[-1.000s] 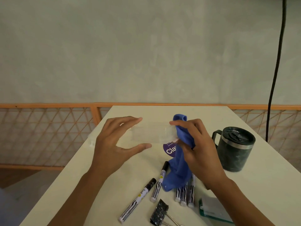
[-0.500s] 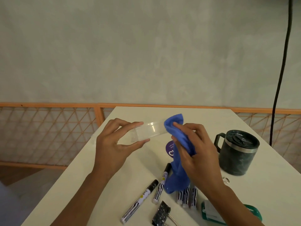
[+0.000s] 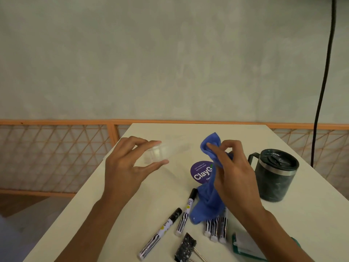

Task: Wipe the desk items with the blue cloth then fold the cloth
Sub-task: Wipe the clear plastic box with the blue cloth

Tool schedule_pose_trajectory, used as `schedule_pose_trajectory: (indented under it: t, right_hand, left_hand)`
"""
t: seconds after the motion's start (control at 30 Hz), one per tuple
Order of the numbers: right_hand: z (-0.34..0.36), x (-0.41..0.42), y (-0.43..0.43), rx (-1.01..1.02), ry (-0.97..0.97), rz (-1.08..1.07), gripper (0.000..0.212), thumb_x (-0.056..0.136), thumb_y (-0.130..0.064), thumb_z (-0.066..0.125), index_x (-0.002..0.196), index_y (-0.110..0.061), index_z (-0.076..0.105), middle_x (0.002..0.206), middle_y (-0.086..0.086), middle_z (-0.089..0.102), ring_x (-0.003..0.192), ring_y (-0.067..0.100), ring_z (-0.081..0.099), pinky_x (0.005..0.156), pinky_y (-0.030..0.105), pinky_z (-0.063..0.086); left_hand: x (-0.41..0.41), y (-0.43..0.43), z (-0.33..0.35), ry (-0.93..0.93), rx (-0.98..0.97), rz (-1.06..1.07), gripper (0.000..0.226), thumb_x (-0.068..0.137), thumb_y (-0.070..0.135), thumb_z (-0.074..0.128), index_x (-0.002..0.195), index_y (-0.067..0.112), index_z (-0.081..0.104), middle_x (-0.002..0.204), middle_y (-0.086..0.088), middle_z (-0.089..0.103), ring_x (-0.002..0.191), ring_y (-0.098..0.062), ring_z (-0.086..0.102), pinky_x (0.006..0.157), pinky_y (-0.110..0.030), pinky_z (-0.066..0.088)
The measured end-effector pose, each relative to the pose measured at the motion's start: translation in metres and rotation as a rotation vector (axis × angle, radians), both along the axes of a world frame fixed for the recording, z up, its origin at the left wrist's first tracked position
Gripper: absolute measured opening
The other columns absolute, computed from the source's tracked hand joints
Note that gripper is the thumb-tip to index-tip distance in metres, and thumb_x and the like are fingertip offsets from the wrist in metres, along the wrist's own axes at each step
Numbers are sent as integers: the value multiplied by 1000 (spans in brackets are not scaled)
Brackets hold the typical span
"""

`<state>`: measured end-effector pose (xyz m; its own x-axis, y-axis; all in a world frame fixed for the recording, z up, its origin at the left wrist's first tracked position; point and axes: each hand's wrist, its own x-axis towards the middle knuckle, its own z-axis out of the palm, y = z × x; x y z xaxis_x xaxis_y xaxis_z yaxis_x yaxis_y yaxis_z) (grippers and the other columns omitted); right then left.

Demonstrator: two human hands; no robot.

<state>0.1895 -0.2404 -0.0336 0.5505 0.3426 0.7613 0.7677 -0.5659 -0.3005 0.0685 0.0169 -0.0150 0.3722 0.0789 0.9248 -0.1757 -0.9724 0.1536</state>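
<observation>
My left hand [image 3: 130, 167] holds a clear plastic box [image 3: 166, 153] between thumb and fingertips above the white desk [image 3: 117, 220]. My right hand [image 3: 234, 178] grips the blue cloth [image 3: 207, 201], which is bunched at its top end and hangs down onto the desk. The cloth's top is just right of the clear box and apart from it. Several black-and-white markers [image 3: 160, 233] lie on the desk below the hands, some partly under the cloth.
A dark green lidded mug [image 3: 273, 176] stands at the right. A round purple sticker [image 3: 201, 172] lies mid-desk. A black binder clip [image 3: 186, 248] and a green-and-white object [image 3: 243, 246] sit near the front edge. An orange lattice railing [image 3: 56, 154] runs behind the desk.
The cloth in my right hand has come off the clear box and moved right. My left hand holds the box at much the same spot.
</observation>
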Motion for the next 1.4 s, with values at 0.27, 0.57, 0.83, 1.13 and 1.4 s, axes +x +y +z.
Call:
schedule_pose_trajectory:
  t: [0.27,0.57,0.83,1.13,1.4]
  right_hand:
    - [-1,4,-2,161,285,54,40,105,-20,65,143,-30,61,136,-12,41,87,4,60,73,18,52]
    - [-5,9,-2,158,316,75,34,103,-21,69,136,-29,66,131,-9,46,90,-3,60,69,11,46]
    - [-6,11,-2,127,312,63,35,101,-17,71,135,-24,67,132,-5,48,88,10,60,72,14,46]
    - [-10,12,-1,107,341,69,40,100,-16,71,139,-24,67,132,-5,48,86,7,59,68,9,42]
    - [-16,11,2,55,359,65,42,100,-19,72,142,-25,66,135,-3,49,90,13,60,67,9,43]
  left_hand:
    - [24,20,-44,229,269,135,52,74,54,92,119,29,82,107,10,71,97,-18,62,62,-32,55]
    - [37,29,-69,447,218,81,54,72,62,87,120,37,81,112,19,65,102,-13,59,67,-30,55]
    - [16,50,-67,526,-151,206,30,84,67,77,102,44,82,103,24,64,102,2,57,71,-22,45]
    - [26,49,-73,476,-219,244,18,97,27,79,114,30,83,105,13,66,100,-13,66,71,-32,54]
    - [25,59,-74,471,-263,273,22,98,14,77,117,23,83,109,9,69,98,-14,68,72,-32,53]
